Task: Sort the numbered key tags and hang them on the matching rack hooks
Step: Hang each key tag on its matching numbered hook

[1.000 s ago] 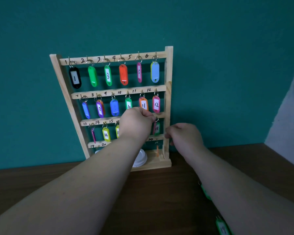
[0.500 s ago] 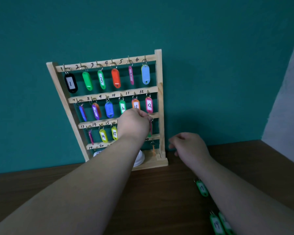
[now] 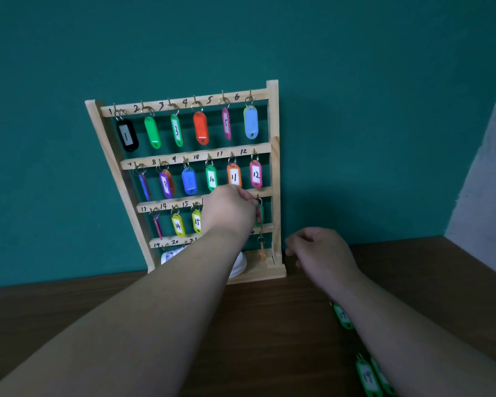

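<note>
Key tag (image 3: 259,214) at third rail's right end, hanging edge-on, left hand (image 3: 229,209) pinching its ring to seat it on the hook. Right hand (image 3: 321,252) loosely curled, holding nothing, beside rack (image 3: 274,167) base. Green tags (image 3: 342,316) wait near the bench's right edge.

A: What is seen behind? 
B: A teal wall (image 3: 355,110), met by a pale grey panel (image 3: 487,173) at right.

A: And below? 
B: A dark wooden table (image 3: 269,325); a white lid (image 3: 238,267) is partly hidden.
</note>
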